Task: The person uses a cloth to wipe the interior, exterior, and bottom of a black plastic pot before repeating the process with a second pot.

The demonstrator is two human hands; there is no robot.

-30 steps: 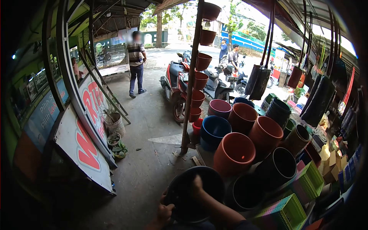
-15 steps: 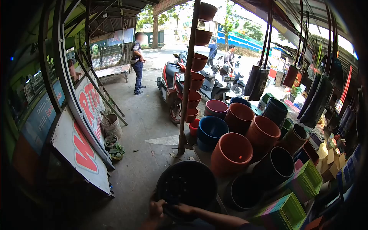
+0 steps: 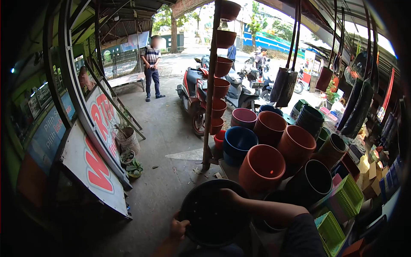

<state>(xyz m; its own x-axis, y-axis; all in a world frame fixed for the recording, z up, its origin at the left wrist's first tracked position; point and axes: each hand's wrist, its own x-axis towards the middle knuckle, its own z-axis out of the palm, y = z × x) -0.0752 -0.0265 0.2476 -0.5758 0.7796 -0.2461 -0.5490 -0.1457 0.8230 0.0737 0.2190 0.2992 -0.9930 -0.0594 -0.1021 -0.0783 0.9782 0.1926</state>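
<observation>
A large black plant pot [image 3: 205, 229] is tipped toward me at the bottom centre, with small points of light showing through holes in its base. My left hand [image 3: 179, 227] is closed on the pot's left rim, thumb over the edge. My right hand [image 3: 230, 198] reaches across the mouth into the upper right part of the pot. Its fingers are lost in the dark interior, so I cannot make out whether they hold anything. Just right of the pot stand a terracotta-coloured pot [image 3: 262, 169] and a tall black pot [image 3: 309, 182].
Blue pots [image 3: 240, 143] and more brown pots stand behind. Green baskets [image 3: 349, 197] lie at the right. A pole [image 3: 210, 85] with hanging pots rises ahead. A leaning sign [image 3: 92, 165] flanks the left. Beyond are a red scooter [image 3: 192, 92] and a standing person [image 3: 152, 68].
My right hand has moved from the near rim, beside my left hand, up into the pot. My left hand stays on the rim. The standing person has turned toward me.
</observation>
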